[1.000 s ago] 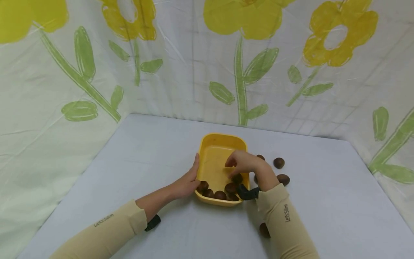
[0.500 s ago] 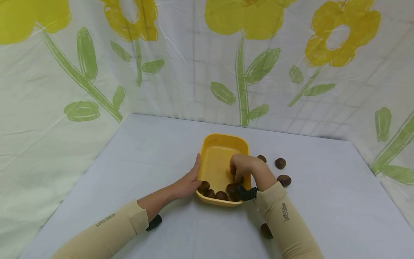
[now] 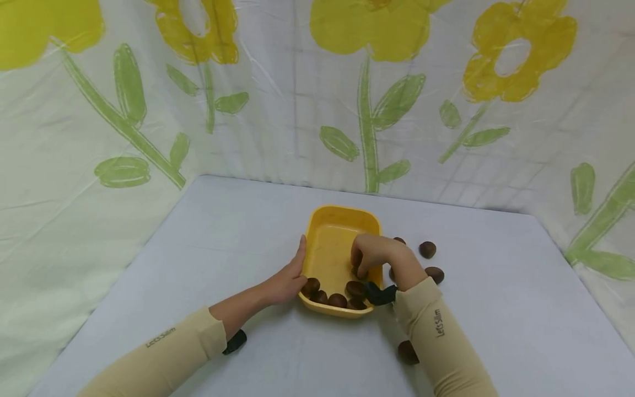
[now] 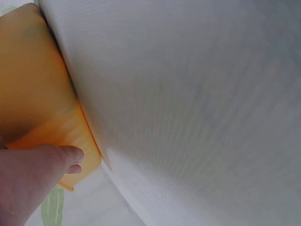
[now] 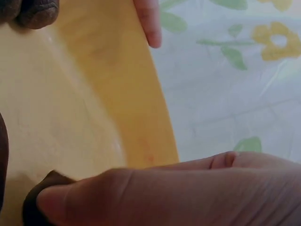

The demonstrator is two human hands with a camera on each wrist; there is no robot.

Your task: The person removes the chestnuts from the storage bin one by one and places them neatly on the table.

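Note:
A yellow plastic tray [image 3: 324, 237] with rounded corners stands on the table, with several brown chestnuts [image 3: 338, 300] along its near end. Against the tray's left wall lies my left hand [image 3: 285, 283], its fingers stretched along the outside in the head view. The left wrist view shows fingertips [image 4: 71, 155] at that outer wall. My right hand [image 3: 373, 255] reaches over the right rim into the tray. Its thumb and fingers pinch a dark chestnut [image 5: 35, 205] close over the tray floor, seen in the right wrist view; the hand hides much of it.
Right of the tray, a few loose chestnuts [image 3: 428, 250] lie on the white-covered table [image 3: 238, 231]. Another loose chestnut [image 3: 408, 353] sits nearer the front, partly behind the right sleeve [image 3: 439, 331]. A flower-printed curtain [image 3: 278, 110] rises behind the table.
My right hand has lowered onto a chestnut in the tray's right side; its fingers have closed around it. My left hand has stayed at the tray's left wall.

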